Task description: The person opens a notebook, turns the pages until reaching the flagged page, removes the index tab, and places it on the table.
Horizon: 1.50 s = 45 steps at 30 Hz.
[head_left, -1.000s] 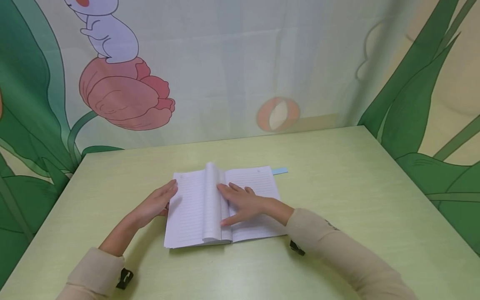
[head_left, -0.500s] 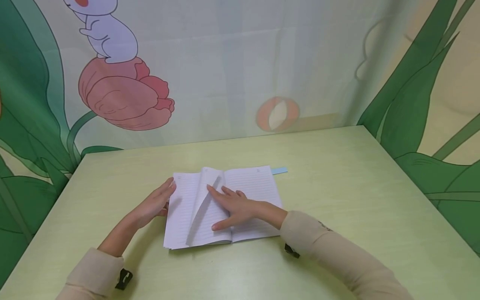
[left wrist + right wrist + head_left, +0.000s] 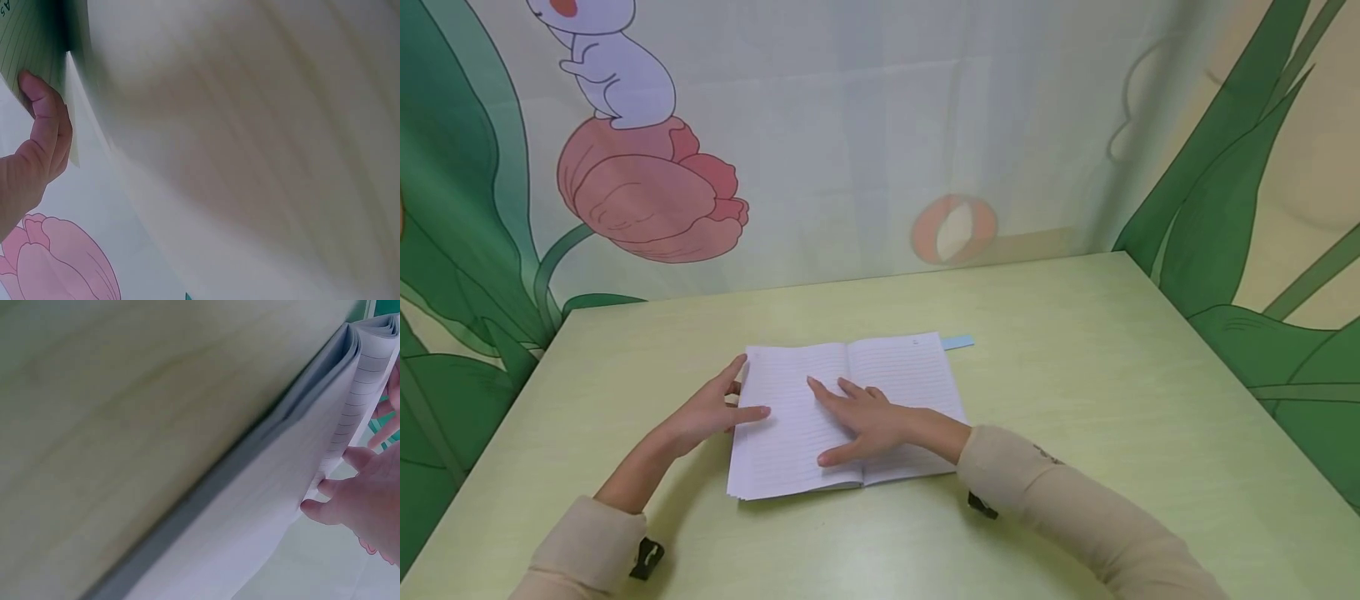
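Observation:
An open notebook [image 3: 790, 454] with lined white pages lies on the table, both sides spread flat. At its left edge is my left hand [image 3: 700, 417], thumb on top of the page and the other fingers down along the edge, partly hidden by it. The left wrist view shows this hand [image 3: 40, 144] at a lined sheet marked "A5". My right hand [image 3: 868, 421] rests across the middle fold with fingers spread, fingertips on the left page. In the right wrist view, the fingertips of the right hand [image 3: 365, 497] touch the paper.
A light blue strip [image 3: 958, 342] sticks out from the notebook's upper right edge. The pale green table [image 3: 1060, 350] reaches back to a curtain [image 3: 820, 167] printed with a rabbit and flowers. Black clips [image 3: 647, 558] hang at both cuffs.
The raised, curling leaf has turned over to the left and now lies flat. My right hand has slid left, and my left thumb has come onto the page.

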Motion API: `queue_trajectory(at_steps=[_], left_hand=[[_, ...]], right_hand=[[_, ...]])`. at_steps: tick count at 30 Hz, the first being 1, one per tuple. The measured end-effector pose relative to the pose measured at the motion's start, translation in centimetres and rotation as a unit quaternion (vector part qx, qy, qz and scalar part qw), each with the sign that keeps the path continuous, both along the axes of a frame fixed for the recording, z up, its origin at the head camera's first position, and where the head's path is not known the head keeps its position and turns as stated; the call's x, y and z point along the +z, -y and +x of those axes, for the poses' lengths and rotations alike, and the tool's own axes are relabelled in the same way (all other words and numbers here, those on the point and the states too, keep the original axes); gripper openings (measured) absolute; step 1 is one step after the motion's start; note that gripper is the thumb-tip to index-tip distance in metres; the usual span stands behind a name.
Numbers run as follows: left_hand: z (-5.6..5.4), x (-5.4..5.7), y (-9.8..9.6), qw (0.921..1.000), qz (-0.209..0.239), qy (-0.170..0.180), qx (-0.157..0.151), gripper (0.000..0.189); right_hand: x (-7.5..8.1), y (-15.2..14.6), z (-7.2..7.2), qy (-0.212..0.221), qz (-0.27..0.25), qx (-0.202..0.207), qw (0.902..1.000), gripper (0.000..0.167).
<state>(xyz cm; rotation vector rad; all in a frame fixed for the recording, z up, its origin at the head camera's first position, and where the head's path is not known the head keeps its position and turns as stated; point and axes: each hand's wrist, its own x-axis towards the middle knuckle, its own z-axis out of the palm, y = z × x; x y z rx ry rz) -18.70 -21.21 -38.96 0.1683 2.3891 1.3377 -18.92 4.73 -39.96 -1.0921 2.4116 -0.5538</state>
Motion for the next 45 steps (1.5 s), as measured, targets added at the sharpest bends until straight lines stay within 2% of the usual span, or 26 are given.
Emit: queue_trajectory(at_steps=[4, 9, 15, 22, 33, 38, 45], left_hand=[[0.0, -0.4, 0.3, 0.9997, 0.021, -0.009, -0.008, 0.098], [0.2, -0.4, 0.2, 0.9996, 0.025, -0.005, -0.015, 0.095], [0.4, -0.5, 0.2, 0.9998, 0.017, -0.005, -0.013, 0.092], [0.3, -0.5, 0.3, 0.9997, 0.017, -0.008, -0.014, 0.089], [0.2, -0.3, 0.2, 0.9996, 0.016, -0.013, -0.019, 0.086], [0.1, -0.4, 0.2, 0.9996, 0.009, -0.018, -0.019, 0.086], [0.2, -0.2, 0.1, 0.9996, 0.011, -0.019, -0.019, 0.086]], right_hand=[[0.2, -0.4, -0.2, 0.0, 0.008, 0.005, 1.0, 0.091], [-0.3, -2.2, -1.1, -0.021, 0.029, 0.006, 0.9993, 0.084], [-0.7, -5.1, -2.1, -0.037, 0.045, -0.024, 0.998, 0.081], [-0.6, -7.9, -2.5, -0.049, 0.027, -0.04, 0.9977, 0.08], [-0.9, -11.6, -3.4, -0.077, 0.028, -0.069, 0.9942, 0.091], [-0.7, -13.0, -3.1, -0.075, 0.027, -0.069, 0.9944, 0.095], [-0.6, -14.5, -2.5, -0.069, 0.052, -0.064, 0.9942, 0.102]])
